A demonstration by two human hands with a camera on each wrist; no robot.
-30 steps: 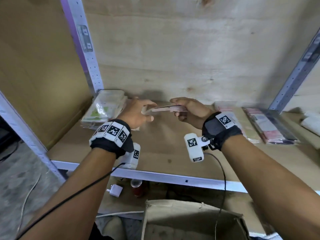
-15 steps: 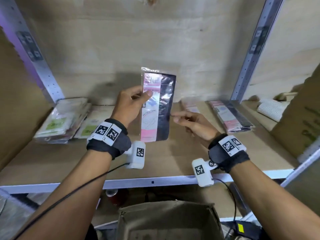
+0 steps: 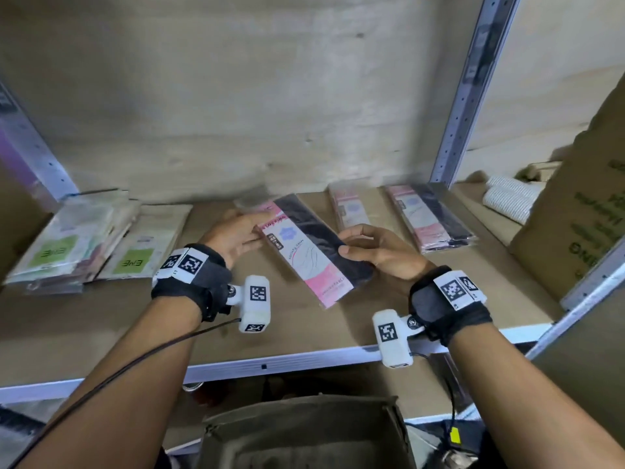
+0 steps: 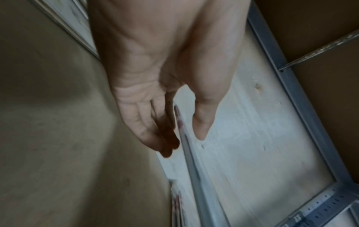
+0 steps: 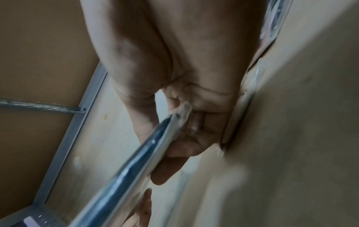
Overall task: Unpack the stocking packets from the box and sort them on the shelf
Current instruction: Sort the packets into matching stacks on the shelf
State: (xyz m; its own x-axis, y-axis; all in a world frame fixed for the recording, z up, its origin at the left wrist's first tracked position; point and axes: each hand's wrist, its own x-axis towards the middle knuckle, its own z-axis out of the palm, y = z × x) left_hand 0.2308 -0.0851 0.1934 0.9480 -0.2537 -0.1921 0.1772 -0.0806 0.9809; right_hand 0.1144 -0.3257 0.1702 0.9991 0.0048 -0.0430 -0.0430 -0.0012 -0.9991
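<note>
A pink and black stocking packet (image 3: 304, 255) hangs tilted just above the wooden shelf (image 3: 101, 326). My right hand (image 3: 341, 242) pinches its right edge, thumb on top and fingers curled beneath. In the right wrist view the packet (image 5: 136, 161) runs edge-on out of that hand (image 5: 161, 145). My left hand (image 3: 262, 228) is at the packet's left edge with straight fingers. The left wrist view shows the packet's edge (image 4: 186, 150) lying between the straight fingers and thumb of that hand (image 4: 184, 142), with a gap at the thumb. The open cardboard box (image 3: 304, 434) stands below the shelf.
Green-labelled packets (image 3: 61, 245) are stacked at the shelf's left, one more stack (image 3: 145, 245) beside them. A pale pink pile (image 3: 351, 211) and a pink-black pile (image 3: 429, 214) lie at the right. A metal upright (image 3: 466, 96), white rolls (image 3: 510, 198) and a big carton (image 3: 581, 214) stand further right.
The packet stood upright in my left hand; now it is lowered nearly flat over the shelf. My right hand has taken hold of it and my left fingers have straightened.
</note>
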